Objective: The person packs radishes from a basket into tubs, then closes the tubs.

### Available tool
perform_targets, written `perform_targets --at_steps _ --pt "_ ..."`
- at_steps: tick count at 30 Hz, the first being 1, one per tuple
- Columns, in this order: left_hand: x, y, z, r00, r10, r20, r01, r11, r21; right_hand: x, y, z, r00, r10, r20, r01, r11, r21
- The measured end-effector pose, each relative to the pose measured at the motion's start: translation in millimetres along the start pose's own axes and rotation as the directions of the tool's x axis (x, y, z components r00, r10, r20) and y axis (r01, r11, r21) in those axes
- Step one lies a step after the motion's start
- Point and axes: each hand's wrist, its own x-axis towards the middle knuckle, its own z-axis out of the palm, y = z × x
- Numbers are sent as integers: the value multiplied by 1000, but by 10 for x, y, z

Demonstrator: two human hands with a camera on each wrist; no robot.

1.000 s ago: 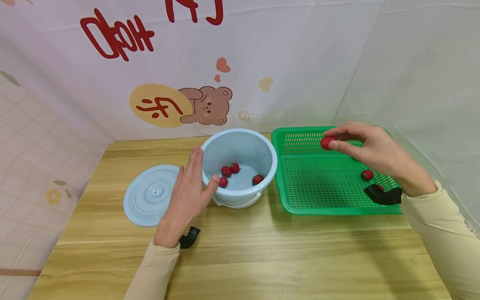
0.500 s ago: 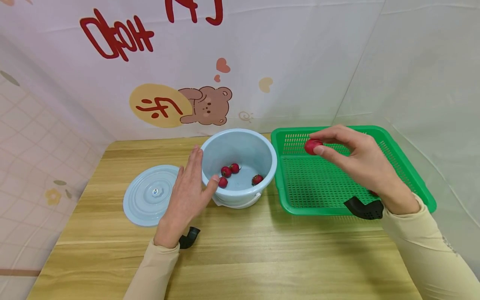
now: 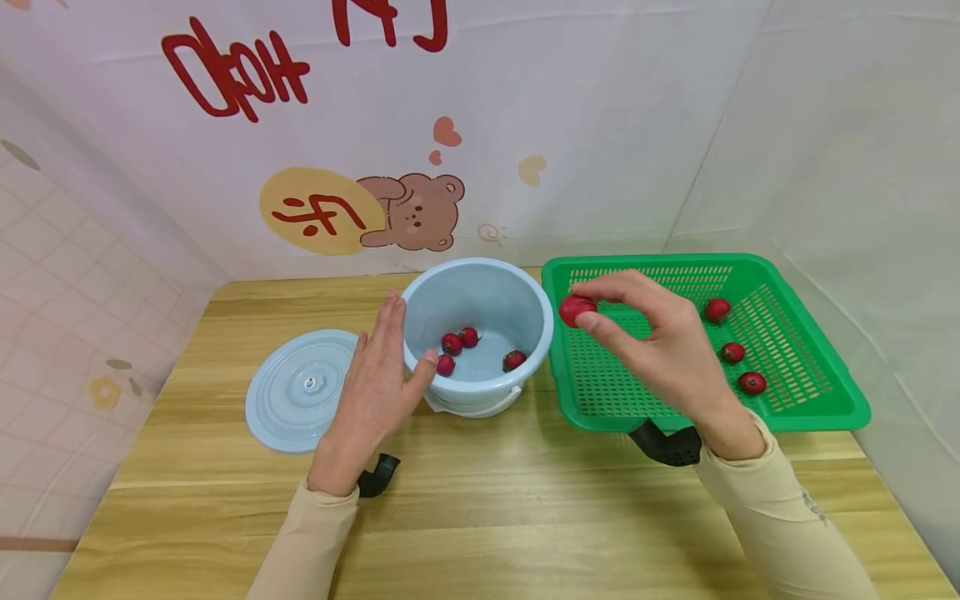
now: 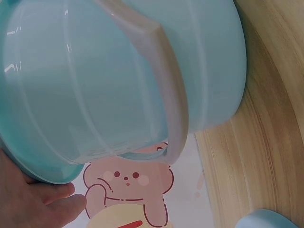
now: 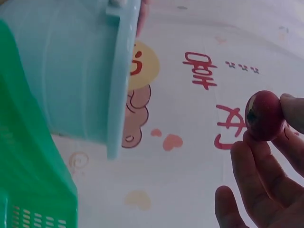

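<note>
My right hand (image 3: pixel 660 346) pinches a red radish (image 3: pixel 577 311) between thumb and fingertips, above the left end of the green basket (image 3: pixel 750 423). In the right wrist view the held radish (image 5: pixel 265 116) shows a pale patch and a dark stem end. At the rim of the light blue bucket (image 3: pixel 480 387), my left hand (image 3: pixel 375 392) rests with straight fingers along its left side and the thumb over the front edge. Several radishes (image 3: pixel 452 344) lie on the bucket's floor. Inside the basket's right part sit a back radish (image 3: pixel 717 311), a middle radish (image 3: pixel 732 352) and a front radish (image 3: pixel 752 382).
A round light blue lid (image 3: pixel 300 400) lies on the wooden table (image 3: pixel 510 500), left of the bucket and partly behind my left hand. The bucket's pale handle (image 4: pixel 171 95) hangs down its outside. A printed wall cloth (image 3: pixel 600 125) stands right behind the bucket and basket.
My right hand has carried the radish leftward across the basket toward the bucket, uncovering the radishes in the basket's right part. My left hand has stayed at the bucket's rim.
</note>
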Motion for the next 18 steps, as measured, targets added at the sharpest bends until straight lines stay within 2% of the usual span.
perform_targets --at_steps 8,18 --pt "-1 12 -1 1000 -2 6 2 1000 7 -46 33 335 999 -41 -27 42 998 50" --pt "-6 13 -1 1000 -3 1 3 1000 2 -57 53 671 997 -71 -41 70 997 -10"
